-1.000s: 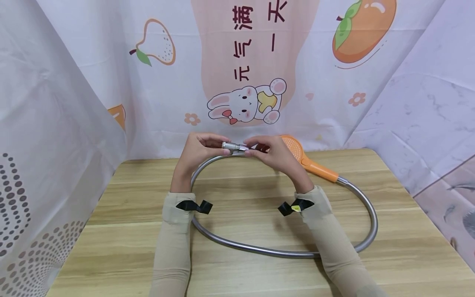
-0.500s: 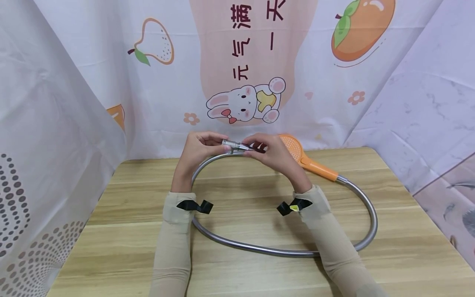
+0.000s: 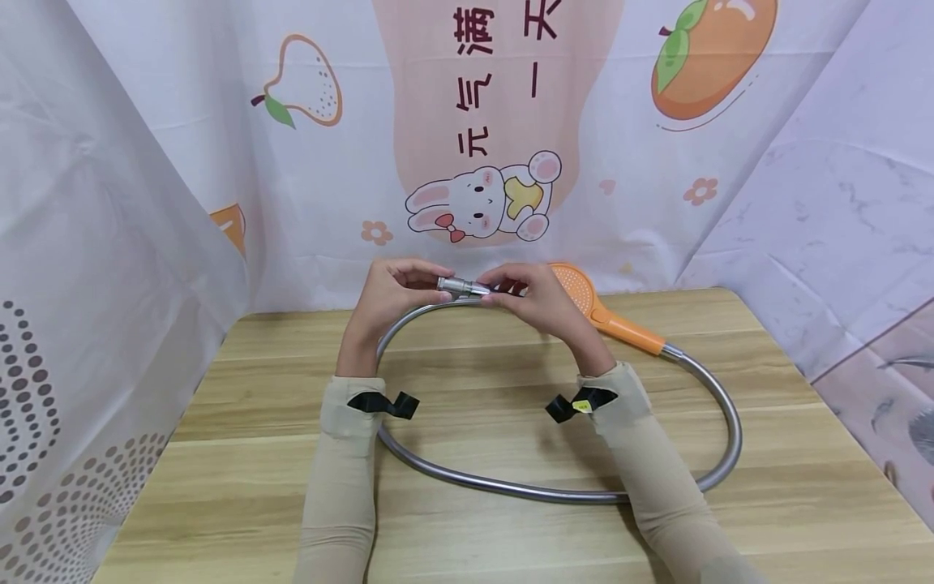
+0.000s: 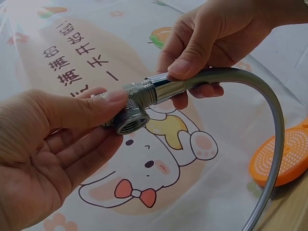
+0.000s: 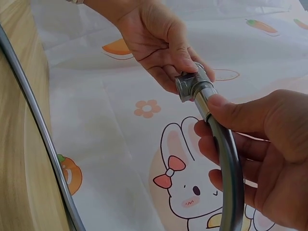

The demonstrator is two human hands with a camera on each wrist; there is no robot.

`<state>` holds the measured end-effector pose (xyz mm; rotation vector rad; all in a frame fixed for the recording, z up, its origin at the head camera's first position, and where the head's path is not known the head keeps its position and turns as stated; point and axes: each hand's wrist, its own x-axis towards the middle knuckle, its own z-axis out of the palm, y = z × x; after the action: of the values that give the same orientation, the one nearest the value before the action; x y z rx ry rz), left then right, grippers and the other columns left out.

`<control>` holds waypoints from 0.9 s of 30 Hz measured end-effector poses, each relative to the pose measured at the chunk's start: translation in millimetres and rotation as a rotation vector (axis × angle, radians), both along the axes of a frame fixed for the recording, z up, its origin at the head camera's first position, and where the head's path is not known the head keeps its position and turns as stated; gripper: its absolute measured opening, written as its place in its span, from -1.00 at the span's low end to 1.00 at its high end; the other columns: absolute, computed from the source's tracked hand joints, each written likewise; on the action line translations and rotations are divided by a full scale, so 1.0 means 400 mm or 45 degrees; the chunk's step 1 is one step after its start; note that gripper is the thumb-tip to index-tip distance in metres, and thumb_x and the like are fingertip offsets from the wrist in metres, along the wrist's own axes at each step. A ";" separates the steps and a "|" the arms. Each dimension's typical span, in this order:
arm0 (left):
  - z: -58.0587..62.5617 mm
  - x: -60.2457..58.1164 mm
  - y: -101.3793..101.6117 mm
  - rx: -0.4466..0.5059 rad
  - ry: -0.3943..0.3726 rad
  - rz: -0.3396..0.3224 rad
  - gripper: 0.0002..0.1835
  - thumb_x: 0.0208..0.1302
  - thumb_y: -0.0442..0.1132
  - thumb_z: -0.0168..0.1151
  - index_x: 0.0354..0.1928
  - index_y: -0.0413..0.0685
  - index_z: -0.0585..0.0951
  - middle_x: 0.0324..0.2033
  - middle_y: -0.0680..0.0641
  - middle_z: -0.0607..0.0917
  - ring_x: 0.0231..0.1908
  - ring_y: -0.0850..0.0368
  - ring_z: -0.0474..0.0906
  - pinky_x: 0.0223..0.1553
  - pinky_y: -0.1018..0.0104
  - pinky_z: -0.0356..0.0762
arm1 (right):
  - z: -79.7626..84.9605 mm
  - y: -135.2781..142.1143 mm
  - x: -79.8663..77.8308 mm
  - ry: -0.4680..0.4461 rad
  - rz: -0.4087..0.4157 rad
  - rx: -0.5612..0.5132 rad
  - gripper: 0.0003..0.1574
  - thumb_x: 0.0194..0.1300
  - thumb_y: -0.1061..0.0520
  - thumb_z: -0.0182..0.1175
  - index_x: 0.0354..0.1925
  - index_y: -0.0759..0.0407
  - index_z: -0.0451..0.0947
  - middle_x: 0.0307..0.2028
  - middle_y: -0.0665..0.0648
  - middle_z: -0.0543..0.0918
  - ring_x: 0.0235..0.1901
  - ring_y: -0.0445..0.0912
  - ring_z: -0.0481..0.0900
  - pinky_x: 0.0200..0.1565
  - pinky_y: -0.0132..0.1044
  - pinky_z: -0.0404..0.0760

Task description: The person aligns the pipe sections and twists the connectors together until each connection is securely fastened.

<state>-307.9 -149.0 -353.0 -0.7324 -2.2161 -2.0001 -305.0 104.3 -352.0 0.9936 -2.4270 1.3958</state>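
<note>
Both hands meet in the air near the table's back edge. My left hand (image 3: pixel 394 298) pinches a metal tee fitting (image 4: pixel 132 114) between thumb and fingers; its threaded side opening faces down in the left wrist view. From the other side, my right hand (image 3: pixel 538 298) grips the chrome end nut (image 5: pixel 204 101) of a grey shower hose (image 5: pixel 226 159), the thumb lying along the nut. The nut sits end to end against the fitting's threaded outlet, with some thread showing between them. On the table at the back right lies an orange shower head (image 3: pixel 629 328), joined to the hose's other end.
The hose makes a wide loop over the wooden table (image 3: pixel 467 543), passing under the right forearm. A printed cloth (image 3: pixel 314 203) with a rabbit and fruit hangs right behind the table. Black straps (image 3: pixel 383 404) circle both sleeved wrists.
Both hands stay in nearly the same place, holding the fitting and the hose nut. The right fingers have shifted slightly around the nut, and the fitting's tilt changes a little.
</note>
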 end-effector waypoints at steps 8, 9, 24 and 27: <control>0.002 0.002 0.001 -0.006 0.005 0.028 -0.72 0.05 -0.39 0.58 -0.14 -0.17 0.80 -0.34 0.02 0.84 -0.31 0.14 0.78 -0.27 0.35 0.70 | 0.003 0.002 -0.002 -0.036 0.003 0.027 -0.73 0.29 0.22 0.41 -0.03 0.18 0.75 -0.20 0.14 0.77 -0.31 -0.06 0.62 -0.25 -0.22 0.64; 0.001 0.003 0.001 -0.012 0.007 0.036 -0.72 0.05 -0.38 0.58 -0.14 -0.16 0.80 -0.35 0.03 0.83 -0.32 0.14 0.77 -0.29 0.35 0.69 | 0.003 0.002 -0.001 -0.037 0.003 0.035 -0.71 0.29 0.20 0.41 0.00 0.17 0.74 -0.19 0.14 0.77 -0.30 -0.07 0.63 -0.25 -0.24 0.64; 0.001 0.004 -0.003 -0.042 0.004 0.044 -0.73 0.06 -0.36 0.58 -0.15 -0.11 0.80 -0.41 0.06 0.82 -0.37 0.17 0.76 -0.34 0.38 0.66 | 0.005 0.000 0.007 -0.015 -0.023 -0.018 -0.74 0.20 0.19 0.49 -0.11 0.15 0.75 -0.23 0.10 0.77 -0.36 -0.06 0.60 -0.32 -0.32 0.61; 0.001 0.004 -0.004 -0.037 0.000 0.022 -0.74 0.07 -0.40 0.57 -0.15 -0.13 0.79 -0.40 0.06 0.82 -0.35 0.16 0.77 -0.31 0.36 0.68 | 0.005 0.000 0.008 -0.019 -0.021 -0.023 -0.75 0.21 0.19 0.49 -0.12 0.16 0.76 -0.23 0.11 0.77 -0.37 -0.06 0.60 -0.33 -0.35 0.60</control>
<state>-306.4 -150.7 -352.6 -0.7143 -2.2478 -1.9642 -301.9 104.3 -350.0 0.9606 -2.4228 1.4222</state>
